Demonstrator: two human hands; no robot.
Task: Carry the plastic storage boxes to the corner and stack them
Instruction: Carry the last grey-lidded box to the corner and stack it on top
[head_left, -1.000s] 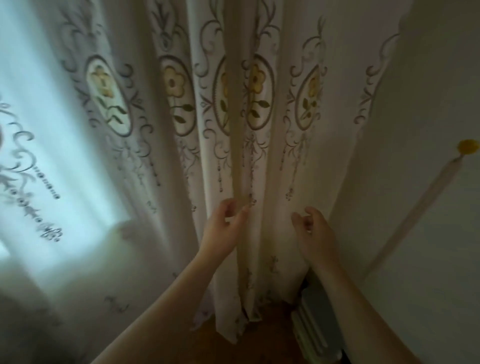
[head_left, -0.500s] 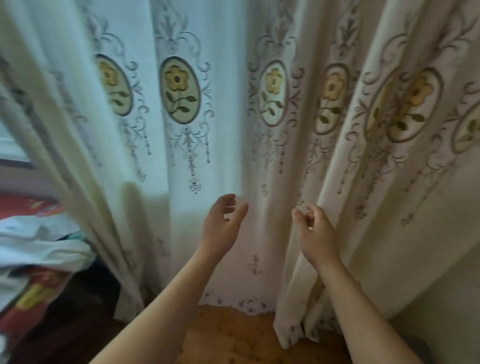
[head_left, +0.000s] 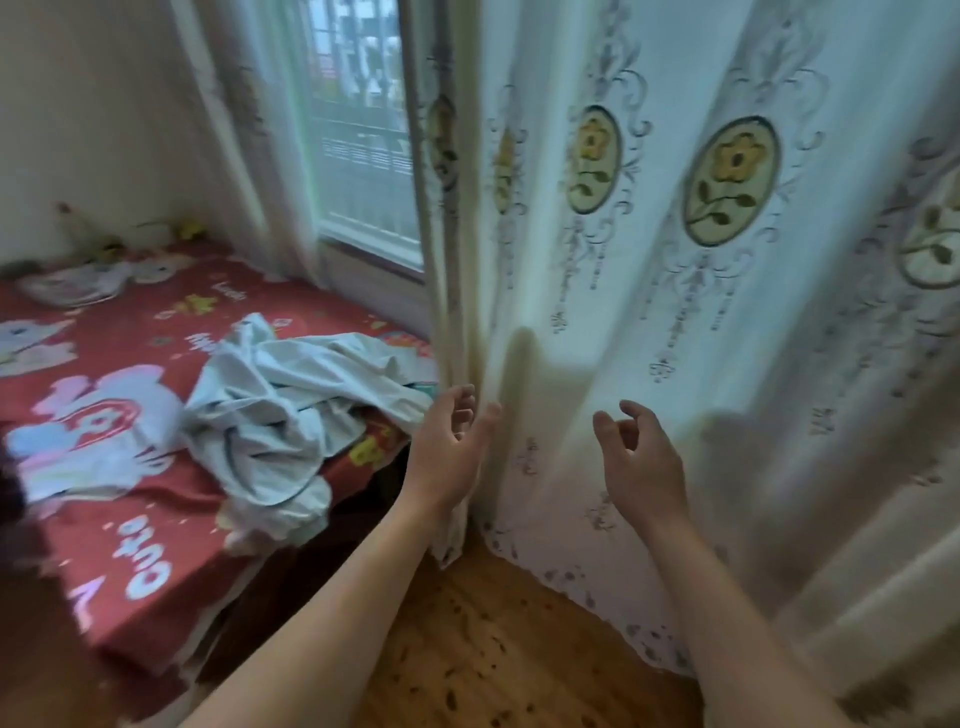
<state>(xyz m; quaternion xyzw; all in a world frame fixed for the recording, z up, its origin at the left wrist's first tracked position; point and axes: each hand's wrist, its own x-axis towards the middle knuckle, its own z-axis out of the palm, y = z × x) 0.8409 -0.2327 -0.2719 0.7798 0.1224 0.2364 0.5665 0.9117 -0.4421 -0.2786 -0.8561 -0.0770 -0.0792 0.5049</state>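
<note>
Nearest the camera, both bare forearms reach forward over the wooden floor (head_left: 498, 654). The left hand (head_left: 448, 451) is held out with palm turned inward, fingers loosely curled and apart, gripping nothing; its fingertips sit right by the curtain's edge, though whether they touch the fabric is hard to tell. The right hand (head_left: 640, 457) is the same deal, relaxed and half curled, empty, hanging in front of the curtain (head_left: 701, 322).

Compared with half a second ago the view has swung left. Back then the embroidered curtain filled nearly the whole frame and only a sliver of bedding showed at the left edge. Now the curtain's flower medallions sit on the right half, and a big stretch of bed has come into view. The hands have kept about the same pose and spacing throughout.

Further out on the left is the bed with a red cartoon-print sheet (head_left: 130, 467), and a crumpled pale cloth (head_left: 275, 415) lying on it near the curtain edge. Beyond that, a window (head_left: 363, 135) with a grille shows between the curtain and the wall.

The plastic storage boxes aren't anywhere in this shot, so can't say how they look.
</note>
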